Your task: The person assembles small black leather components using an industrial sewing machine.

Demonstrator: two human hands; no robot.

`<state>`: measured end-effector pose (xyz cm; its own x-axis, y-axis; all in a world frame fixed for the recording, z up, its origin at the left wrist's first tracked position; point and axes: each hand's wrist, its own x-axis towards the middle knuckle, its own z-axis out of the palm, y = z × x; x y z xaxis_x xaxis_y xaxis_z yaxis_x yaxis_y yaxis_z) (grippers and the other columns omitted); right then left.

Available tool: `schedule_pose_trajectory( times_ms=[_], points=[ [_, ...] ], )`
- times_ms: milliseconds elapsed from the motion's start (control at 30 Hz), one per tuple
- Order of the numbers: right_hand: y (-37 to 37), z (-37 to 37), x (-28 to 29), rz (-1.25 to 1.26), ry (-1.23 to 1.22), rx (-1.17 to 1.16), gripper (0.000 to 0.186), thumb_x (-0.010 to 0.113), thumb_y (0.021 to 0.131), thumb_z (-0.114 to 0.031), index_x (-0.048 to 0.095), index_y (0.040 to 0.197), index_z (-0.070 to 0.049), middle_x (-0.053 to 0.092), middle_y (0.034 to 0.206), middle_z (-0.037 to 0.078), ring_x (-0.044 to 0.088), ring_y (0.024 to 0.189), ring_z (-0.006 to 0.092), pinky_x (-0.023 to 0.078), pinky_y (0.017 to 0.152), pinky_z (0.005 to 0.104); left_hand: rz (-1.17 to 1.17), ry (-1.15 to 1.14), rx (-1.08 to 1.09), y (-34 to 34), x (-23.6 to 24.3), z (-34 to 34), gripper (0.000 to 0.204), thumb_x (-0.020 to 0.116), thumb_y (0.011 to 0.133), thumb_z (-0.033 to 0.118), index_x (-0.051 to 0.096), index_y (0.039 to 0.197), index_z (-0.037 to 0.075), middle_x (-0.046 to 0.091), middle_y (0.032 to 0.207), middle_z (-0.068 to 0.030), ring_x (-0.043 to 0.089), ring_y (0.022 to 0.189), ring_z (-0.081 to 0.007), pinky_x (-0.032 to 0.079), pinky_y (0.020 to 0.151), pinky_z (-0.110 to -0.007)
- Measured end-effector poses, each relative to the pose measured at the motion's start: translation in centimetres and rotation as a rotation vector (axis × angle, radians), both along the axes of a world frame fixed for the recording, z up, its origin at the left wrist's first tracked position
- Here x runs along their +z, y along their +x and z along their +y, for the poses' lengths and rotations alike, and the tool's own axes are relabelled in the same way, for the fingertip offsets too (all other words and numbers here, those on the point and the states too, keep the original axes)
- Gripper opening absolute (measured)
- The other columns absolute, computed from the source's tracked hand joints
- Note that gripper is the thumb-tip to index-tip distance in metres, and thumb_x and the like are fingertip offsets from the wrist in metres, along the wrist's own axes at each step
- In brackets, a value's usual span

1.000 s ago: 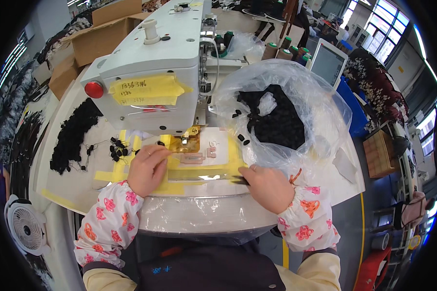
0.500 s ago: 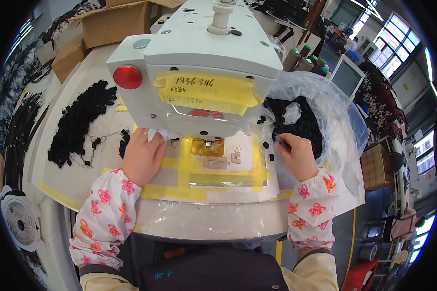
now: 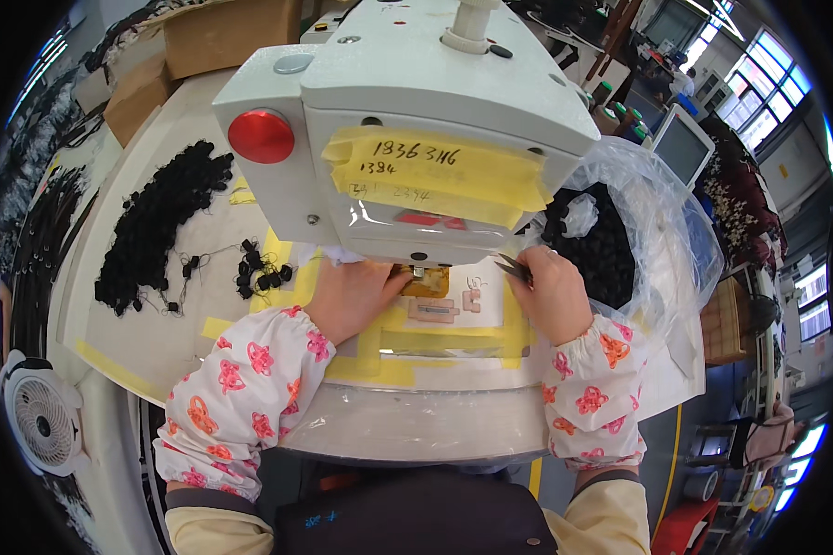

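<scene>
A white sewing machine with a red button stands in front of me. Beneath its head, my left hand reaches in from the left, fingertips drawn together beside the presser foot. Whatever they pinch is hidden. Some white material shows behind that hand. To the right of the needle area, my right hand grips dark, pointed tweezers, their tips directed left toward the machine. Under the foot lies an orange-yellow plate, with a small pinkish guide block just in front.
On the left lie a heap of small black pieces and a few threaded black pieces. A clear plastic bag at right holds more black pieces. Yellow tape marks the table. Far left stands a fan.
My left hand has moved right, from the threaded pieces to the presser foot. My right hand has turned, bringing the tweezers away from the black pieces toward the machine. The view has shifted slightly.
</scene>
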<state>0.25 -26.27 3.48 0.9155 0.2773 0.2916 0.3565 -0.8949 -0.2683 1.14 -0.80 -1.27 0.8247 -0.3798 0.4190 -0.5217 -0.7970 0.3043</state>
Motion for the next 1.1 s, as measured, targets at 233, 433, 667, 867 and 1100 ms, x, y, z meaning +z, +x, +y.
schedule_pose_trajectory(
  times_ms=[233, 433, 667, 867, 1100],
  points=[
    [-1.1, 4.7, -2.0, 0.557, 0.725, 0.165, 0.022, 0.071, 0.076, -0.014, 0.062, 0.086, 0.003, 0.061, 0.071, 0.009, 0.053, 0.059, 0.0127, 0.045, 0.057, 0.0262, 0.308, -0.182, 0.034, -0.7, 0.6, -0.6, 0.018, 0.058, 0.084, 0.020, 0.064, 0.085, 0.003, 0.062, 0.075, -0.0150, 0.060, 0.072, -0.0319, 0.045, 0.065, -0.043],
    [-1.4, 4.6, -2.2, 0.816, 1.097, 0.008, 0.019, 0.068, 0.081, -0.013, 0.062, 0.092, 0.002, 0.060, 0.076, 0.000, 0.048, 0.063, 0.0043, 0.041, 0.057, 0.0192, 0.256, -0.353, -0.010, -1.8, 0.5, -0.5, 0.020, 0.058, 0.087, 0.019, 0.061, 0.090, -0.001, 0.062, 0.075, -0.0151, 0.060, 0.065, -0.0297, 0.047, 0.059, -0.039],
    [-1.7, 5.0, -2.2, 0.780, 1.136, -0.017, 0.020, 0.069, 0.081, -0.012, 0.061, 0.093, 0.001, 0.059, 0.074, -0.002, 0.047, 0.062, 0.0027, 0.039, 0.055, 0.0179, 0.421, -0.526, -0.194, -2.5, 1.5, -1.3, 0.019, 0.062, 0.082, 0.017, 0.061, 0.094, 0.003, 0.062, 0.071, -0.0098, 0.058, 0.060, -0.0233, 0.046, 0.058, -0.034],
    [-1.5, 5.1, -2.6, 0.736, 1.103, -0.024, 0.017, 0.070, 0.079, -0.010, 0.062, 0.087, 0.002, 0.059, 0.071, -0.002, 0.047, 0.061, 0.0024, 0.038, 0.054, 0.0175, 0.392, -0.473, -0.187, -2.3, 1.5, -1.2, 0.017, 0.063, 0.079, 0.014, 0.063, 0.093, 0.004, 0.063, 0.076, -0.0102, 0.059, 0.061, -0.0247, 0.046, 0.058, -0.033],
    [-1.7, 5.8, -1.9, 0.692, 0.972, 0.011, 0.014, 0.069, 0.078, -0.007, 0.062, 0.085, 0.003, 0.059, 0.070, -0.001, 0.047, 0.061, 0.0023, 0.038, 0.054, 0.0175, 0.237, -0.440, -0.231, -2.3, 0.9, -1.1, 0.019, 0.062, 0.078, 0.005, 0.065, 0.096, 0.005, 0.063, 0.084, -0.0102, 0.060, 0.068, -0.0225, 0.047, 0.059, -0.030]
  ],
)
